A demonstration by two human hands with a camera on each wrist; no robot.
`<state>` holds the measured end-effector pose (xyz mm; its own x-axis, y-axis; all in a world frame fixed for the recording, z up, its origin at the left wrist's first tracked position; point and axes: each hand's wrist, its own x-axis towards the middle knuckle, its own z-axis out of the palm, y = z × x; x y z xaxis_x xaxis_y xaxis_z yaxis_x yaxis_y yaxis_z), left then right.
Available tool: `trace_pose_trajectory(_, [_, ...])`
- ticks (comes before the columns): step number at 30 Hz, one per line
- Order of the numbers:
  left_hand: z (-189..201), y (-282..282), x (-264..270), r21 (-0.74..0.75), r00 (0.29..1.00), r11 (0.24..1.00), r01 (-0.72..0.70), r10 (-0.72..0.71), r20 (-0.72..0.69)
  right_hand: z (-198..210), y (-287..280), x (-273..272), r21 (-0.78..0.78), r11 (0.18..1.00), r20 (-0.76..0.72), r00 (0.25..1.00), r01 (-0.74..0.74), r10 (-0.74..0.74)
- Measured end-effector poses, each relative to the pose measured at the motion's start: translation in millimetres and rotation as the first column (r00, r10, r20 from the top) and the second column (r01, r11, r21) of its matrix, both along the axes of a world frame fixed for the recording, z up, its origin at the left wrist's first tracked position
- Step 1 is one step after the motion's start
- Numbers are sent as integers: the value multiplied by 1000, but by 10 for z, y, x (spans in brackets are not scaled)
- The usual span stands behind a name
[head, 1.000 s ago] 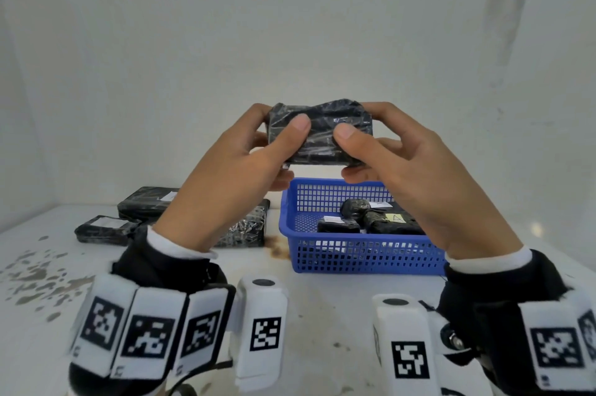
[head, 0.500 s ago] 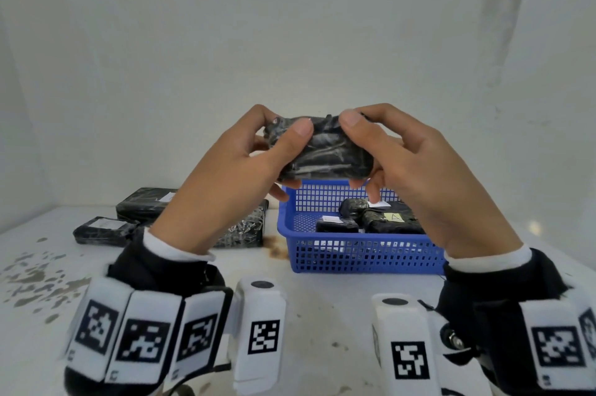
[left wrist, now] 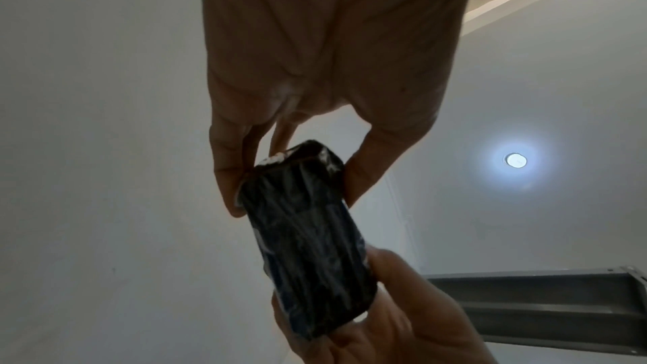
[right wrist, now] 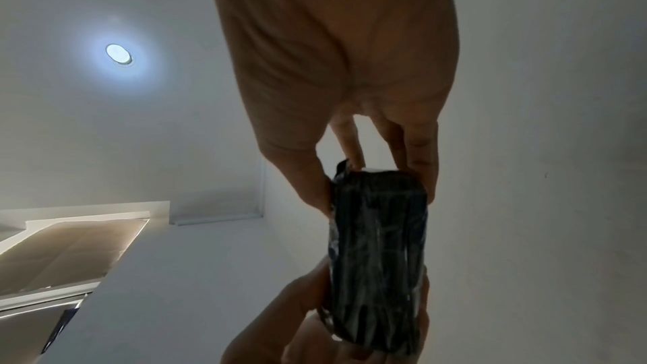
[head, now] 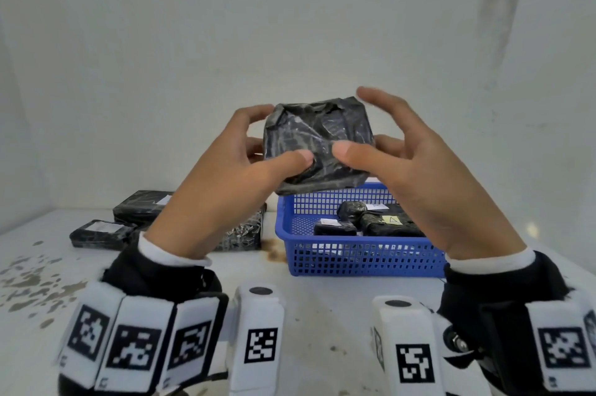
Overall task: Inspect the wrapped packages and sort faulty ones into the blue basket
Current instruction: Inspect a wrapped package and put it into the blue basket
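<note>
A black film-wrapped package (head: 317,144) is held in the air above the blue basket (head: 354,266), with its broad crinkled face turned toward me. My left hand (head: 274,137) pinches its left side, thumb on the front and fingers behind. My right hand (head: 358,124) pinches the right side the same way, with the index finger lifted by the top corner. In the left wrist view the package (left wrist: 308,245) sits between thumb and fingers. The right wrist view shows the package (right wrist: 378,259) held likewise. The basket holds several black packages (head: 387,221) with labels.
Three more black wrapped packages lie on the stained white table left of the basket: one at the back (head: 142,207), one in front of it (head: 100,232), and a shiny one (head: 242,231) partly behind my left wrist. White walls close in behind and at both sides.
The package has been rotated in both hands, from its narrow edge to its broad face toward me. My thumbs slid lower on it and the right index finger lifted off.
</note>
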<state>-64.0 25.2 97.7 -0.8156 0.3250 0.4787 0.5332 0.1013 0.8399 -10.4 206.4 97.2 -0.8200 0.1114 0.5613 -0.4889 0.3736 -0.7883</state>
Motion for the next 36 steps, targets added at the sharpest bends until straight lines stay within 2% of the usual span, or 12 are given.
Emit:
trace_pose_trajectory(17, [-15, -1, -18, -38, 996, 999, -39, 36, -77, -29, -76, -25, 77, 994, -35, 997, 71, -69])
trace_pose_trajectory(26, [-1, -1, -8, -10, 996, 1000, -23, 22, -90, 8, -26, 17, 63, 997, -36, 998, 49, -46])
trace_pose_trajectory(36, [0, 2, 13, -31, 990, 997, -65, 61, -125, -9, -35, -7, 41, 997, -52, 997, 63, -60])
